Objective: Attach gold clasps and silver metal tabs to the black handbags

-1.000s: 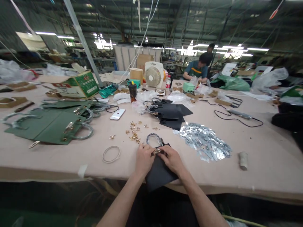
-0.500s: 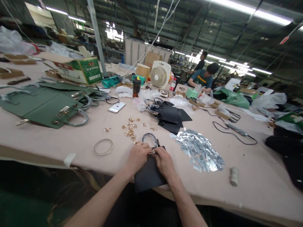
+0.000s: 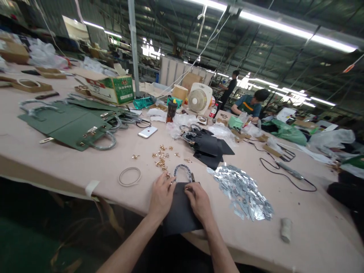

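Note:
A black bag panel (image 3: 182, 214) lies at the table's front edge, its lower part toward me. A looped handle (image 3: 182, 171) in clear wrap stands beyond its top edge. My left hand (image 3: 161, 197) rests at the panel's upper left with fingers stretched out, close to loose gold fittings (image 3: 161, 163). A small shiny bit shows by its fingertips; I cannot tell if it is held. On the panel's upper right, my right hand (image 3: 200, 201) has thumb and forefinger pinched together. What sits in that pinch is too small to name.
Flat silver metal plates (image 3: 246, 193) lie heaped to the right, near a grey cylinder (image 3: 286, 230). Black bag pieces (image 3: 209, 146), a phone (image 3: 148, 132), a coiled cord (image 3: 129, 177) and green bag pieces (image 3: 68, 123) surround the fittings. Beyond a fan (image 3: 198, 99), a person (image 3: 250, 106) sits working.
My hands have moved apart from the shiny piece they met over at the panel's top edge. The left fingers have straightened toward the gold fittings. The camera view has shifted left.

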The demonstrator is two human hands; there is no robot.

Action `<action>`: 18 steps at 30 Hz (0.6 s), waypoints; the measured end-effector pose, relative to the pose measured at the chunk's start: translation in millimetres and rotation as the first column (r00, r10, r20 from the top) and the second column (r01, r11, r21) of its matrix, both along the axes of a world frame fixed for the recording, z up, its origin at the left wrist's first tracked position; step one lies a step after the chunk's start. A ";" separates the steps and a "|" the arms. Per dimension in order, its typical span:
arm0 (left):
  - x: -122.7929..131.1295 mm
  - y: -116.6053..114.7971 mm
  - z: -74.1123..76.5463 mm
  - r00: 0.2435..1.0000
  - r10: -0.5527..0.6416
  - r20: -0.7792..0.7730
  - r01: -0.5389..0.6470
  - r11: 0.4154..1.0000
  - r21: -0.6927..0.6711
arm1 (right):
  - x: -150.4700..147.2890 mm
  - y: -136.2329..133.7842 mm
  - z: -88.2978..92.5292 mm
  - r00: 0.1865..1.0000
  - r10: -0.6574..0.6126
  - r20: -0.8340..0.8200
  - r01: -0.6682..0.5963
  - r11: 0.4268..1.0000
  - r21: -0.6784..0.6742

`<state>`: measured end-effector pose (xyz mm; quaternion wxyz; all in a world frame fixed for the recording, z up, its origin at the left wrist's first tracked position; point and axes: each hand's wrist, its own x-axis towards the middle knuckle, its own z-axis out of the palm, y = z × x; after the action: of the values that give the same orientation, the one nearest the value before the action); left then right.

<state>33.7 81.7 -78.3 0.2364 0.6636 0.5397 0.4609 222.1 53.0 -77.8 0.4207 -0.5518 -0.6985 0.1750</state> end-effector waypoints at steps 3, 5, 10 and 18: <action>4.2 -2.3 9.2 0.975 -0.003 0.220 0.040 0.985 -0.167 | 1.2 -1.2 -1.4 0.999 -0.023 -0.047 0.023 1.000 0.002; 8.0 -3.3 14.2 0.932 0.048 0.359 0.039 0.972 -0.230 | 2.7 -1.8 -2.7 0.996 -0.034 -0.083 0.034 0.999 -0.001; 17.7 -8.8 17.1 0.702 0.147 0.697 0.307 0.820 -0.482 | 5.4 -3.4 -0.6 0.989 -0.041 -0.145 0.045 0.999 0.020; 20.0 -15.8 22.4 0.443 0.209 0.872 0.559 0.696 -0.451 | 5.1 -5.0 8.1 0.993 0.011 -0.114 -0.003 0.998 0.068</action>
<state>53.7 65.9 -55.9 0.7586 0.2426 0.3860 0.4655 227.1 48.0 -69.7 0.4778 -0.5237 -0.6809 0.1838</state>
